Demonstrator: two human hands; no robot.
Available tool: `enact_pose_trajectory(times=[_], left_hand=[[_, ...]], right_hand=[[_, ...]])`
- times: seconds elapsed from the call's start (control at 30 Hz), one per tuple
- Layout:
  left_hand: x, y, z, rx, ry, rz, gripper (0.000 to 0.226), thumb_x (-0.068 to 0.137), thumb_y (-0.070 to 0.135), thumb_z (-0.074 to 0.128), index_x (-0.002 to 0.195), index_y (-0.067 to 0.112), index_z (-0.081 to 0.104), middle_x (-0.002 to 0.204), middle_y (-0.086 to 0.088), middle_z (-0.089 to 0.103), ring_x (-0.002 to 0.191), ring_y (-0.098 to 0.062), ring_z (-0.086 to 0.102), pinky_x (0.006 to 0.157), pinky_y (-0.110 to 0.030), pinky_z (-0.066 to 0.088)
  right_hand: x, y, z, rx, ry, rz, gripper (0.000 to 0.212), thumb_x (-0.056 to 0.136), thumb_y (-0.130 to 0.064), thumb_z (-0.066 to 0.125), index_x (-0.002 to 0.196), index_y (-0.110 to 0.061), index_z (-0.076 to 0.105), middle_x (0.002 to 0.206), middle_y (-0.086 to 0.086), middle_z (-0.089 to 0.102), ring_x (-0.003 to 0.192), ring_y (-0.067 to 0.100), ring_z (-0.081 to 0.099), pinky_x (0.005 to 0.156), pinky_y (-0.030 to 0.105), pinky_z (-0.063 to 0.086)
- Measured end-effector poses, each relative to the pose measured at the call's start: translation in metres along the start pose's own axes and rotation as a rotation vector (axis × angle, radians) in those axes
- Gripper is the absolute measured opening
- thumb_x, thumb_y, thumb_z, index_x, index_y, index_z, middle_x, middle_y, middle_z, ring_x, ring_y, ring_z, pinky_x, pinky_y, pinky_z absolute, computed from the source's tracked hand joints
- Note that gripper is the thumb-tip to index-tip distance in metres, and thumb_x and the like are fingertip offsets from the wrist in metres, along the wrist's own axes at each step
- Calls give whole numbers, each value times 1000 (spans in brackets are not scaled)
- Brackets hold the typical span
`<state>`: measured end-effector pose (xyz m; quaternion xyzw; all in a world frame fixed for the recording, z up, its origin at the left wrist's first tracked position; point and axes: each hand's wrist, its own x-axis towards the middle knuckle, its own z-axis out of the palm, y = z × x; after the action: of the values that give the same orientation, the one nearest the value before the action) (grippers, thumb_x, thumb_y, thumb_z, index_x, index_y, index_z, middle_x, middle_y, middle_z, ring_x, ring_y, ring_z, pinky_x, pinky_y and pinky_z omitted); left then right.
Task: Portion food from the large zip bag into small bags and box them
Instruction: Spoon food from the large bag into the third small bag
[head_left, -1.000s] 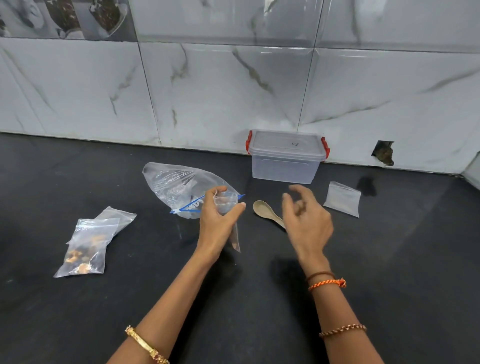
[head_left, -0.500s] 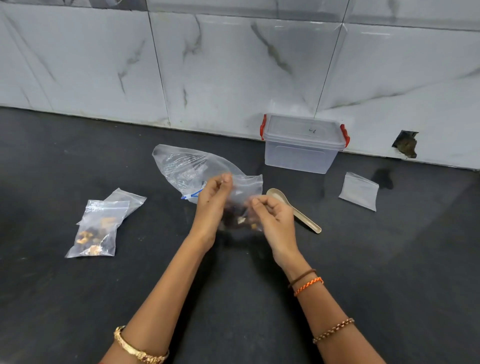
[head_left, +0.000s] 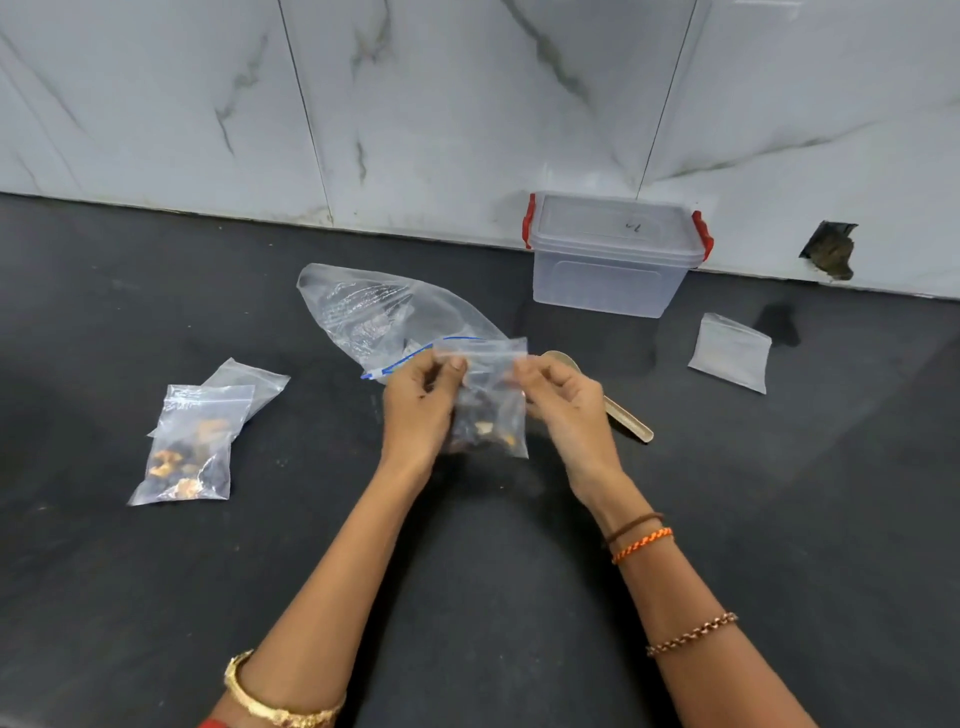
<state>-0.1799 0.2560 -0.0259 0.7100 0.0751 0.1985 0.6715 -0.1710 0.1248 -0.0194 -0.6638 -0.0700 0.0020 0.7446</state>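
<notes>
Left hand (head_left: 418, 410) and right hand (head_left: 563, 402) each pinch the top edge of a small filled bag (head_left: 488, 410), held upright above the dark counter (head_left: 519, 597). Behind: large zip bag (head_left: 384, 312); lidded box (head_left: 613, 254) against the wall; filled small bag (head_left: 189, 447) at left.

Gold bangle (head_left: 280, 701), orange thread bracelet (head_left: 641, 545)

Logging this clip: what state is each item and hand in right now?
Left hand: pinching small bag's top.
Right hand: pinching the same top.
Small bag: filled, held up.
Large zip bag: lying, nearly empty.
Box: lid on.
Filled bag: lying flat.
Spoon: lying idle.
</notes>
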Motion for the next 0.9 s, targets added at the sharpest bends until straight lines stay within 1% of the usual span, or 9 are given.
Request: enact_pose_trajectory(times=[0.13,0.2,0.27,0.33,0.43,0.53,0.6,0.77,0.9], left_hand=[[-7,-1,8,-32,-137,40,21,90,7,56,73,19,63,59,11,63,57,2,54,59,-16,44],[-8,-2,7,-48,-156,42,18,89,10,58,76,20,64,57,12,61,53,1,52,55,-15,42],[-8,-3,6,-31,-147,25,20,88,13,60,71,22,64,49,12,55,45,-1,45,49,-19,39],[-7,-4,5,-21,-128,-3,21,87,12,62,68,21,64,45,12,51,42,-3,43,51,-24,40],[-7,-3,3,-6,-119,-23,19,85,10,64,68,18,67,46,13,57,46,-1,48,57,-25,43],[-8,-4,3,-23,-127,-45,22,83,8,65,64,18,70,47,11,59,49,-1,50,56,-21,41],[-7,-5,2,-42,-145,-65,24,81,8,67,61,20,72,51,8,62,52,-6,51,58,-22,42],[-5,-1,0,-127,-151,-141,14,77,4,70,67,14,72,60,1,70,59,-12,62,61,-23,50],[-6,1,-2,-113,-229,-150,9,79,7,67,72,11,71,65,0,71,64,-9,64,65,-18,51]], right_hand=[[0,7,5,32,126,-29,20,87,-8,60,90,11,62,77,18,66,71,25,62,67,32,55],[1,10,3,12,158,-34,24,86,-6,61,87,17,60,69,15,63,63,21,58,58,26,51],[1,10,3,-4,167,-28,18,85,-5,62,79,12,62,61,10,61,55,14,55,54,25,48],[0,10,4,-10,159,-28,13,84,-3,63,73,4,65,64,17,63,60,20,56,59,32,48],[0,13,4,-43,150,-49,18,84,-4,65,76,12,62,74,36,62,66,28,54,62,46,49],[1,16,4,-89,129,-66,22,84,-6,64,79,15,61,79,40,60,63,41,59,62,56,50],[2,17,2,-116,103,-64,17,85,-5,62,80,10,62,78,36,62,65,45,60,63,53,51],[3,14,-5,-66,-4,-34,6,83,-1,64,79,-1,68,68,9,68,66,21,63,61,29,52],[1,13,-3,-90,-44,-79,19,82,1,64,71,-14,68,63,-3,68,62,10,64,59,21,52]])
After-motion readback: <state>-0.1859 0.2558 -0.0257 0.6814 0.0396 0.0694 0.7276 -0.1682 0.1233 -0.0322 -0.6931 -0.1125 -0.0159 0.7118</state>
